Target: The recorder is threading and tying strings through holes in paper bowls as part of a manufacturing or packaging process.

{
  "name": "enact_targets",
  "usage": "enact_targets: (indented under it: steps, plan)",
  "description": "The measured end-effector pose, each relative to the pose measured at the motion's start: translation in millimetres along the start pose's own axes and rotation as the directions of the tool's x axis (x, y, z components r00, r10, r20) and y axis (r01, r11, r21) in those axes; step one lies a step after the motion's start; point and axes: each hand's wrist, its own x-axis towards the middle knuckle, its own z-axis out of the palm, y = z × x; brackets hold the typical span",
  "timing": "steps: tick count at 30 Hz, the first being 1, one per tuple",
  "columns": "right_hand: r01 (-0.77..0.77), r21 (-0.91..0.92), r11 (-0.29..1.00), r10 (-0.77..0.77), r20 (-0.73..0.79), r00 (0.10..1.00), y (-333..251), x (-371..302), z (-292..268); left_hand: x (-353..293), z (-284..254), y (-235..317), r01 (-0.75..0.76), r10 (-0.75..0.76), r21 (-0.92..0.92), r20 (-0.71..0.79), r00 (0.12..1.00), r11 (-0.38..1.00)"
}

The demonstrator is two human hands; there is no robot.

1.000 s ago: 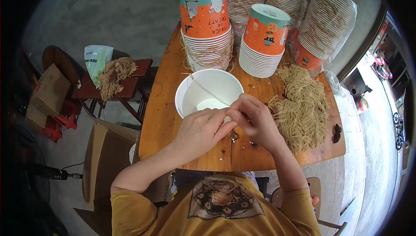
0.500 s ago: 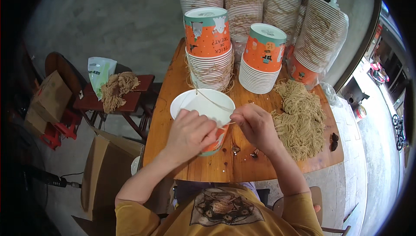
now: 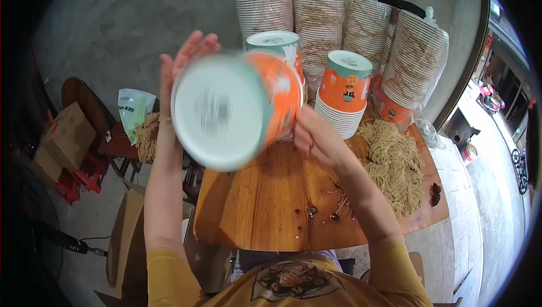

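A paper bucket in orange and green, blurred by motion, is tipped above the table with its white base facing me. My right hand is closed at the bucket's rim on the right. On the other side, my left hand rises behind the base with its fingers stretched apart. Its palm is partly hidden, so I cannot tell whether it touches the bucket. Behind, a nested stack of upside-down buckets is partly covered by the lifted one. A second such stack stands to its right.
Tall plastic-wrapped bucket stacks line the table's back. A tan twine hank lies at the right, near a few cut ends and dark lumps. An open cardboard box and a small red-brown bench are at the left.
The bucket was upright on the table, with both hands pinching cord at its rim. Now it is raised and turned base toward me. My left hand has opened and moved up left.
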Motion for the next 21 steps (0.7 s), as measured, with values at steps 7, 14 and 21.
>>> enact_targets:
  steps: [7,14,21]
  plan:
    - [0.166,0.485,0.859,-0.183,-0.013,0.983,-27,109,-31,68,-16,-52,-0.079,0.057,0.543,0.057,0.997,0.836]
    - [0.180,0.319,0.931,-0.057,-0.358,0.932,-12,121,-48,107,-9,-104,-0.003,-0.014,0.581,0.024,1.000,0.814]
    - [-0.015,-0.443,0.896,-0.179,-0.392,0.902,2,71,-62,83,-46,-140,-0.017,-0.025,0.583,0.064,0.998,0.813]
